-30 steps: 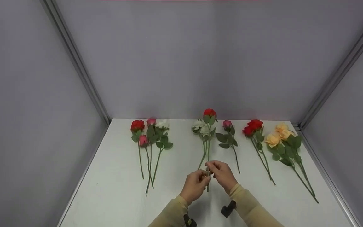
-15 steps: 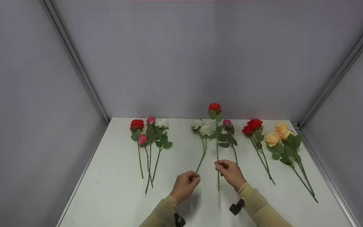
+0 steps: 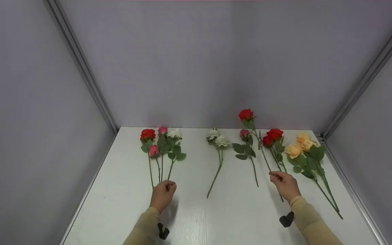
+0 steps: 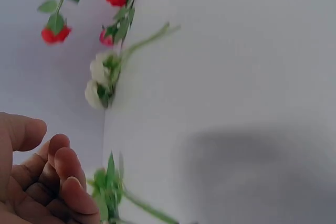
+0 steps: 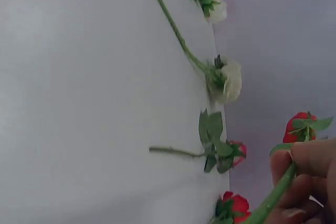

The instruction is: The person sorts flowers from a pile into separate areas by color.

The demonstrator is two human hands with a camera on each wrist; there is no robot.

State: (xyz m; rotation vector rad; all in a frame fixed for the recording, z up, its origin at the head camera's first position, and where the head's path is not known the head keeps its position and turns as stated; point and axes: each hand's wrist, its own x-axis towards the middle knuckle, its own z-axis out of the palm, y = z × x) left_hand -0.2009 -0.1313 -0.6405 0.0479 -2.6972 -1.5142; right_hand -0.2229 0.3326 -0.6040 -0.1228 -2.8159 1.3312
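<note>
My right hand (image 3: pixel 276 176) pinches the thin green stem of a single red rose (image 3: pixel 246 114) and holds it tilted above the table, its bloom up against the back wall. The right wrist view shows my fingers (image 5: pixel 307 161) wrapped on that stem (image 5: pixel 270 199). My left hand (image 3: pixel 168 187) rests with curled fingers over the lower stem ends of the left bunch (image 3: pixel 162 146) of red, pink and white roses. In the left wrist view, the curled fingers (image 4: pixel 65 174) lie beside a leafy stem (image 4: pixel 113 195). Whether they grip it is hidden.
On the white table (image 3: pixel 216 217) lie a white rose stem (image 3: pixel 217 140), a pink bud (image 3: pixel 244 133), a red pair (image 3: pixel 273 135) and peach roses (image 3: pixel 299 144). Grey walls close the back and both sides, with metal rails along the table edges.
My hands have parted. The right one carried the red rose to the right, over the red pair. The left one let go and moved left onto the left bunch's stems.
</note>
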